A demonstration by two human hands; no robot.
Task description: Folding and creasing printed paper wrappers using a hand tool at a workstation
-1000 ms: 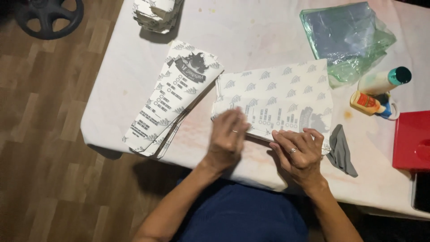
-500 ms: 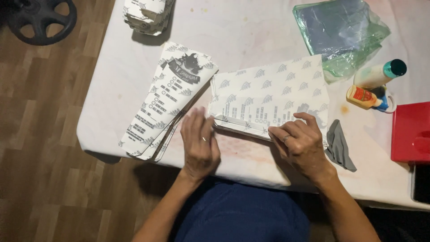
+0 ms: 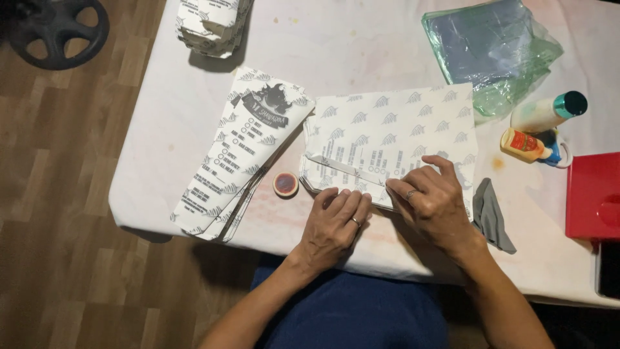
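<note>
A stack of white printed paper sheets (image 3: 394, 132) lies on the white table (image 3: 361, 52), with the top sheet's near edge folded up into a narrow strip. My right hand (image 3: 429, 200) presses its fingertips on that folded strip. My left hand (image 3: 336, 223) lies flat just below the fold, fingers resting on the sheet's near edge. Both hands wear a ring. A small round red-centred pot (image 3: 285, 184) sits just left of the sheets.
A pile of folded printed paper bags (image 3: 242, 152) lies to the left and another pile (image 3: 210, 26) at the far edge. Green plastic sheets (image 3: 491, 52), a white bottle (image 3: 546, 111), a small glue bottle (image 3: 526, 145), a grey cloth (image 3: 492, 216) and a red box (image 3: 593, 197) are at right.
My left hand has moved right from beside the paper's left corner to the fold, uncovering the small pot. My right hand has stayed on the folded strip.
</note>
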